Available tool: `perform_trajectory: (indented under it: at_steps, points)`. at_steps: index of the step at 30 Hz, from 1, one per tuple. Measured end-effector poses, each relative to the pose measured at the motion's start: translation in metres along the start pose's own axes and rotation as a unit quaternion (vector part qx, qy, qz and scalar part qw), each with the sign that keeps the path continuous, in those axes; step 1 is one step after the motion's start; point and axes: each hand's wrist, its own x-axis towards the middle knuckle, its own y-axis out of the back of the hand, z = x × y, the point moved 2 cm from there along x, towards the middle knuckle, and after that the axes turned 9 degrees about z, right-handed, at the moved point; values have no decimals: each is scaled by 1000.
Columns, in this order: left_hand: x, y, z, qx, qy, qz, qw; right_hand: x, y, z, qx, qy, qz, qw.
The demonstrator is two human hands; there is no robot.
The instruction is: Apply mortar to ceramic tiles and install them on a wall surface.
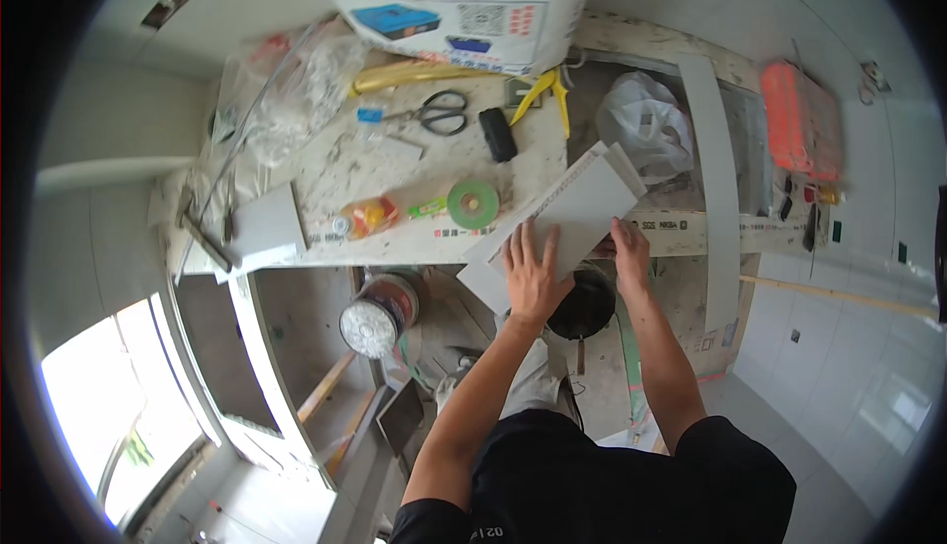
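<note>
A pale tile piece (582, 199) lies slanted across the counter's front edge, with another similar piece (483, 283) showing beneath it. My left hand (533, 273) rests flat on the pale pieces, fingers stretched and apart. Beside their right edge, my right hand (629, 258) is closed, with fingers and thumb drawn together. Whatever is between those fingers is hidden. Under the hands, below the counter edge, a dark round bucket (582, 305) shows in part.
Scissors (444, 113), a black case (498, 135), yellow-handled pliers (554, 98), green tape (473, 205) and a bottle (367, 217) lie on the counter. A long pale strip (712, 169) stands right. A hammer (202, 233) lies left; a paint bucket (370, 322) stands below.
</note>
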Motion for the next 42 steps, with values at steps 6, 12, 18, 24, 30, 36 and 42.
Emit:
perform_trajectory:
  at_steps: [6,12,18,24,30,36,42]
  points:
    - [1,8,-17,-36,22,15,999,10,-14,12,-32,11,-30,999]
    - [-1,3,-15,-40,35,17,998,14,-13,15,-25,38,-19,999]
    - [-10,-1,-22,-26,47,13,998,0,-21,11,-22,20,-18,999]
    - [-8,-4,-19,-16,31,12,999,-1,-18,13,-17,10,-11,1000]
    - [1,-1,-18,-47,16,47,998,-7,-21,2,-12,17,-8,1000]
    - [-20,72,-23,-88,40,60,994,-23,-7,-47,-174,271,-26,946]
    - [-96,200,-77,2,83,109,991,-25,-55,-142,-400,518,-300,694]
